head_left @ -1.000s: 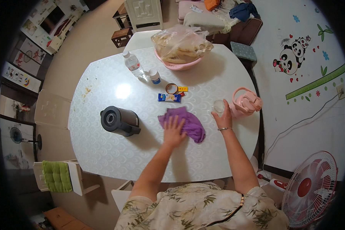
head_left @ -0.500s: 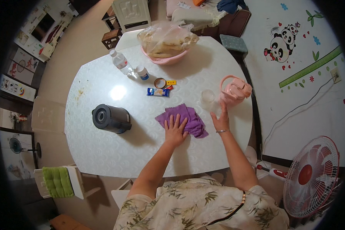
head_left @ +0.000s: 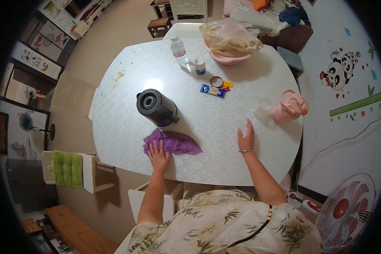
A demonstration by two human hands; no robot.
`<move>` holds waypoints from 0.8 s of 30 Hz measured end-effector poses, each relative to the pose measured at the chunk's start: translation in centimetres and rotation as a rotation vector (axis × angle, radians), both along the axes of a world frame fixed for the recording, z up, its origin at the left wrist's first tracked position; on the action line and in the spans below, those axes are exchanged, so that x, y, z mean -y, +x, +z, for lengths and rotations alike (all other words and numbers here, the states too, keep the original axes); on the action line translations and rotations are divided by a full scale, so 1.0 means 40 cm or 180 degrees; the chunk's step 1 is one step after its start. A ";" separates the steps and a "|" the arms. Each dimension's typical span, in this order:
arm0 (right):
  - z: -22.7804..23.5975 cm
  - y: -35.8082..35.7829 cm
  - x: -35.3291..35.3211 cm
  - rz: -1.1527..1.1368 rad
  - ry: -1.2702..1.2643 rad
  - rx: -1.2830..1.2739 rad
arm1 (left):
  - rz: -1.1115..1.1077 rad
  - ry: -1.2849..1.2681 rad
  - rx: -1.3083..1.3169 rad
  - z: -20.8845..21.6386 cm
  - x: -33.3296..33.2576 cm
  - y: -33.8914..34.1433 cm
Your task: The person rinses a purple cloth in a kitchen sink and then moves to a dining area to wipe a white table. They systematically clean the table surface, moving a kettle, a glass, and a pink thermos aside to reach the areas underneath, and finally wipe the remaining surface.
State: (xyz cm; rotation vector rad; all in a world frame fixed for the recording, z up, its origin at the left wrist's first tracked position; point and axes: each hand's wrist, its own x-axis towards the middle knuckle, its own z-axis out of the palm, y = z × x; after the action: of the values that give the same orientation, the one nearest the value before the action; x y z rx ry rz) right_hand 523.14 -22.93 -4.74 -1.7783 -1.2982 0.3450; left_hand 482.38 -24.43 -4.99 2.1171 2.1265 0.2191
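Observation:
My left hand (head_left: 158, 158) lies flat with spread fingers on a crumpled purple cloth (head_left: 180, 142), pressing it to the white patterned tabletop (head_left: 211, 127). Just beyond the cloth stands a dark grey jug (head_left: 158, 108) with a lid and a side handle. My right hand (head_left: 247, 136), a bracelet at its wrist, is open and holds nothing, close over the table. A clear cup (head_left: 263, 106) and a pink lidded bottle with a loop handle (head_left: 290, 108) stand farther off to its right.
Toward the far side are a clear plastic bottle (head_left: 179, 53), a small white-and-blue bottle (head_left: 200, 67), a roll of tape (head_left: 216, 81), a blue packet (head_left: 213, 90) and a pink basin (head_left: 227, 58) with a bag in it. Yellowish crumbs (head_left: 119, 76) lie far left. A red fan (head_left: 345, 209) stands right.
My left hand has slid the cloth leftward to the near side of the grey jug. My right hand is farther from the pink bottle. The view has swung left.

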 end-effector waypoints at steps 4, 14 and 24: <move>0.067 -0.217 -0.096 0.1133 -0.0491 -0.0704 | 0.0320 -0.0126 -0.0105 0.000 -0.066 -0.059; 0.248 -0.590 -0.308 0.1244 -0.0938 -0.0765 | -0.0436 -0.0152 0.0076 0.048 -0.049 -0.148; 0.178 -0.342 -0.125 -0.0129 -0.0443 -0.0947 | -0.0920 -0.0152 0.0215 0.050 -0.146 -0.160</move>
State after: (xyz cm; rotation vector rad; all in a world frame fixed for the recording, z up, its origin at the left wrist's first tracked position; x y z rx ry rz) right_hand 509.46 -17.91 2.39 -1.7850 -1.0471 0.6641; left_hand 475.98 -18.58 -2.97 2.3183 1.7440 0.2023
